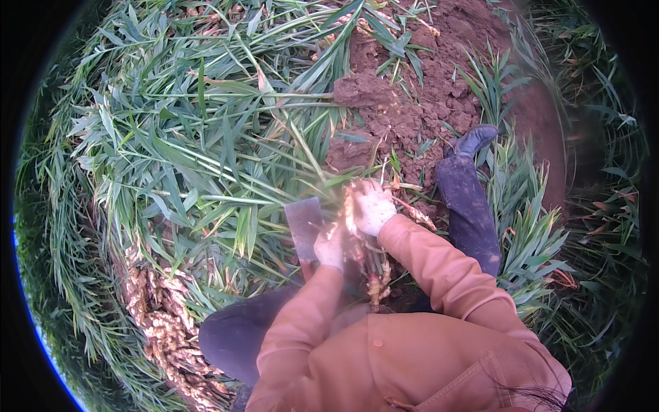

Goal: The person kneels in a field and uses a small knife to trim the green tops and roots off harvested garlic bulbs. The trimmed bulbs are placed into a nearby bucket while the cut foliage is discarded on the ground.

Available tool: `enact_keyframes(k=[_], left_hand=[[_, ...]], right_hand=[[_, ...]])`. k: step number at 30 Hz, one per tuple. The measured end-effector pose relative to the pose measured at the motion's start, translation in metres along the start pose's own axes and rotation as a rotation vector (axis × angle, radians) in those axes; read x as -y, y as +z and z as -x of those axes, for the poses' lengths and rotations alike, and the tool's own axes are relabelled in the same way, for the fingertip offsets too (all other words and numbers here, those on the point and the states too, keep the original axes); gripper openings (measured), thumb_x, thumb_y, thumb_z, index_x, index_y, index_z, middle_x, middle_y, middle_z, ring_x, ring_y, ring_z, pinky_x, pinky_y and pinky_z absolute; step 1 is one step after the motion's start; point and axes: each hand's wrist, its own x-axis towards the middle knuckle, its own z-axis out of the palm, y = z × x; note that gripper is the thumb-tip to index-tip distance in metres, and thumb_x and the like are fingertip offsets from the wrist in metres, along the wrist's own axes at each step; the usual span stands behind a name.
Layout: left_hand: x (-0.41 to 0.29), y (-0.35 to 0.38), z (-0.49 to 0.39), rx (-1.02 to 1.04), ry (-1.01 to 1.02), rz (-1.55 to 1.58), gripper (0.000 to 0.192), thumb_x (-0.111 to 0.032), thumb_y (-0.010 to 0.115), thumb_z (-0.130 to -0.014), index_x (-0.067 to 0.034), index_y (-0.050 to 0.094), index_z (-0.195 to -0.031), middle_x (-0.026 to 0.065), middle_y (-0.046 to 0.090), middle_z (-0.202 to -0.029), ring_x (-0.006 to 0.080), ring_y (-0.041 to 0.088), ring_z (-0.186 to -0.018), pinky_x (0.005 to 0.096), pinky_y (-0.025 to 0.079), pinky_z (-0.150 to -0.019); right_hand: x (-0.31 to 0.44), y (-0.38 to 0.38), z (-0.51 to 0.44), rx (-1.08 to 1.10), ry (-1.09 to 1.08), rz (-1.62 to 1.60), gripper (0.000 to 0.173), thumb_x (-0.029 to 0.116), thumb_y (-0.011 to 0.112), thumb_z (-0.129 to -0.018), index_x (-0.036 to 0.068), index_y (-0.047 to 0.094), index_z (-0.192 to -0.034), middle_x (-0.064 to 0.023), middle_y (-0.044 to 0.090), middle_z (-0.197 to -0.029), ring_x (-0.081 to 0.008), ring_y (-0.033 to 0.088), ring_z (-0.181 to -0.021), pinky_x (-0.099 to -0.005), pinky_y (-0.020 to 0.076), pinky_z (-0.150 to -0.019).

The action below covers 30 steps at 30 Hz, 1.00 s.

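Ginger rhizomes [350,208] with thin roots lie between my two pale-gloved hands, slightly blurred. My right hand [376,207] grips them from the right side. My left hand [329,247] closes on their lower left part, its fingertips partly hidden. Just left of that hand is a cleaver with a broad metal blade [302,226]. Its reddish handle [307,269] runs down beside my left wrist, apart from the fingers. Below my hands, close to my jacket, more ginger with reddish stem bases [378,283] hangs or lies; I cannot tell which.
Cut leafy ginger stalks [206,139] cover the ground ahead and left. A heap of ginger rhizomes [165,324] lies beside my bent knee [231,329]. Loose reddish soil [427,103] is at upper right. My booted leg [468,195] stretches out right, next to green plants [515,221].
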Motion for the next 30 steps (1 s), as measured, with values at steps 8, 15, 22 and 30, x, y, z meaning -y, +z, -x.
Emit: enact_keyframes(k=[8, 15, 22, 30], left_hand=[[0.009, -0.004, -0.015, -0.023, -0.078, -0.016, 0.044, -0.024, 0.083, -0.079, 0.002, 0.068, -0.111, 0.0094, 0.069, -0.099, 0.0147, 0.063, -0.079, 0.0284, 0.052, -0.07], [0.009, -0.004, -0.026, -0.023, -0.086, -0.064, 0.047, -0.028, 0.084, -0.078, 0.003, 0.069, -0.109, 0.0096, 0.07, -0.1, 0.017, 0.063, -0.086, 0.0293, 0.051, -0.076], [0.026, -0.024, -0.035, 0.103, -0.123, 0.096, 0.051, -0.016, 0.082, -0.08, 0.001, 0.059, -0.122, 0.0109, 0.066, -0.11, 0.0188, 0.064, -0.092, 0.0286, 0.053, -0.079], [-0.02, -0.001, 0.021, 0.243, 0.357, -0.392, 0.06, -0.023, 0.083, -0.073, -0.003, 0.058, -0.124, 0.0133, 0.065, -0.116, 0.0235, 0.064, -0.101, 0.0343, 0.052, -0.089]], right_hand=[[-0.009, -0.023, -0.009, 0.146, -0.152, 0.015, 0.048, 0.03, 0.06, -0.085, 0.007, 0.059, -0.126, -0.0201, 0.051, -0.131, -0.0337, 0.044, -0.127, -0.0474, 0.0353, -0.108], [-0.013, 0.004, 0.031, 0.051, -0.442, 0.199, 0.033, 0.029, 0.062, -0.081, 0.008, 0.072, -0.103, -0.0164, 0.061, -0.117, -0.0304, 0.049, -0.123, -0.0497, 0.0182, -0.12], [-0.045, 0.021, 0.041, -0.521, -0.16, -0.378, 0.041, 0.018, 0.075, -0.07, 0.014, 0.071, -0.11, -0.0123, 0.066, -0.116, -0.0285, 0.061, -0.112, -0.0479, 0.0338, -0.111], [-0.074, 0.041, -0.006, 0.311, 0.614, -1.772, 0.055, 0.035, 0.065, -0.089, 0.005, 0.054, -0.134, -0.0172, 0.062, -0.123, -0.0281, 0.059, -0.115, -0.0453, 0.0459, -0.1]])
